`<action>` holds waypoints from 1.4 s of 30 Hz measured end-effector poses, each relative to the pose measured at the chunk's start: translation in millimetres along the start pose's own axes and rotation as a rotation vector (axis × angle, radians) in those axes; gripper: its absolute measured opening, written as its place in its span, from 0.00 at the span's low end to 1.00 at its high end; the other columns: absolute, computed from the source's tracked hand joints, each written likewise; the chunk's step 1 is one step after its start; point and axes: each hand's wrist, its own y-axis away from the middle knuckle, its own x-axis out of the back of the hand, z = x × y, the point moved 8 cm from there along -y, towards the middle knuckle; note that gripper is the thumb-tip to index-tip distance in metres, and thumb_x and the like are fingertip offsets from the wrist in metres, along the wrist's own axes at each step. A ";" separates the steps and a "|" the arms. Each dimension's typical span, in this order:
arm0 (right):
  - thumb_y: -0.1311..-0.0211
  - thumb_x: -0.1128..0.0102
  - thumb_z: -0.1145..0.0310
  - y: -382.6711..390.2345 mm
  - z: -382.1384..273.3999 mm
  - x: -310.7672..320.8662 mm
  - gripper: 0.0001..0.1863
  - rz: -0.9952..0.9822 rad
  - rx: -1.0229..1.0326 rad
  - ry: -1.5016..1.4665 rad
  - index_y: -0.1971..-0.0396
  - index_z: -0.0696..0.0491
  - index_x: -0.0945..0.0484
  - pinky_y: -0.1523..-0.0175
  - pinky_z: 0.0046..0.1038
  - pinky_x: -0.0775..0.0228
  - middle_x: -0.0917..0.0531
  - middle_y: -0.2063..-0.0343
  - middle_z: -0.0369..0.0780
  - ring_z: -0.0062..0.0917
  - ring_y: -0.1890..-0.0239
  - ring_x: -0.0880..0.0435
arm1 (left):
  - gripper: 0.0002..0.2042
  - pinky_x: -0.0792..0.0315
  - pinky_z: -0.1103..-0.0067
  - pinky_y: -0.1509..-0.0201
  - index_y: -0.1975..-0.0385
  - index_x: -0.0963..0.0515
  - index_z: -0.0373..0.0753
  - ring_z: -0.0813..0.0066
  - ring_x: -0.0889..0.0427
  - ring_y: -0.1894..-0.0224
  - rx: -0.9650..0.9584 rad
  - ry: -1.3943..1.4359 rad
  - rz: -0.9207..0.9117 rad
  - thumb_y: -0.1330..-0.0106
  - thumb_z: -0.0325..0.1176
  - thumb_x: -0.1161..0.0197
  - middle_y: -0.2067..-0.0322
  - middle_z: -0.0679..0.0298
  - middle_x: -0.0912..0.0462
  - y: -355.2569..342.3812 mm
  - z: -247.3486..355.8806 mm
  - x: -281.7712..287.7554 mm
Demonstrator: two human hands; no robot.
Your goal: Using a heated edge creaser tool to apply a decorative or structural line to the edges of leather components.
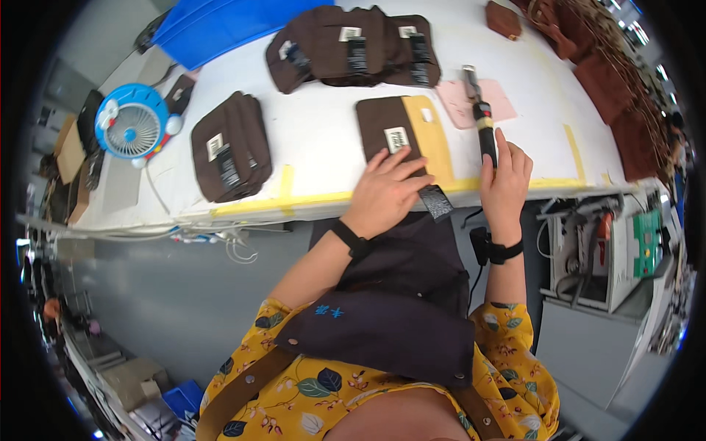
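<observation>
My left hand [387,192] lies with its fingers spread over the lower part of a dark brown fabric piece [380,121], pressing it onto the table. A yellow flat template [426,140] runs along that piece's right side. Beside my fingers, a black printed tag [436,203] hangs over the table's front edge. My right hand [507,173] has its thumb and fingers around the rear of a black handheld tool [485,132] with a metal tip. The tool points away from me across a pink pad [502,101].
Stacked brown fabric pieces lie at the left [232,151] and at the back [353,51]. A blue fan [131,121] stands far left, near a blue bin [220,29]. Reddish-brown fabric pieces [603,81] line the right edge. Yellow tape [287,191] marks the white table.
</observation>
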 end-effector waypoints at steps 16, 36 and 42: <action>0.20 0.44 0.66 14.7 -17.7 -111.8 0.19 -0.310 -0.641 -1.325 0.40 0.63 0.26 0.58 0.17 0.27 0.12 0.61 0.36 0.10 0.64 0.19 | 0.26 0.31 0.67 0.32 0.35 0.29 0.31 0.58 0.27 0.34 0.470 0.548 0.525 0.30 0.33 0.31 0.36 0.49 0.25 16.7 -65.3 49.7; 0.19 0.44 0.65 17.4 -23.5 -109.4 0.10 -0.271 -0.546 -1.234 0.52 0.58 0.26 0.65 0.16 0.35 0.16 0.69 0.32 0.08 0.70 0.25 | 0.15 0.21 0.75 0.54 0.46 0.21 0.29 0.73 0.14 0.59 0.894 0.305 0.471 0.23 0.36 0.39 0.57 0.57 0.12 143.9 -251.1 268.5; 0.21 0.43 0.64 23.7 -19.8 -117.1 0.11 -0.237 -0.547 -1.179 0.55 0.58 0.25 0.70 0.19 0.38 0.19 0.76 0.31 0.09 0.76 0.30 | 0.24 0.21 0.64 0.49 0.44 0.24 0.30 0.50 0.14 0.57 0.696 -0.554 0.247 0.37 0.36 0.28 0.58 0.47 0.13 123.6 -237.2 284.4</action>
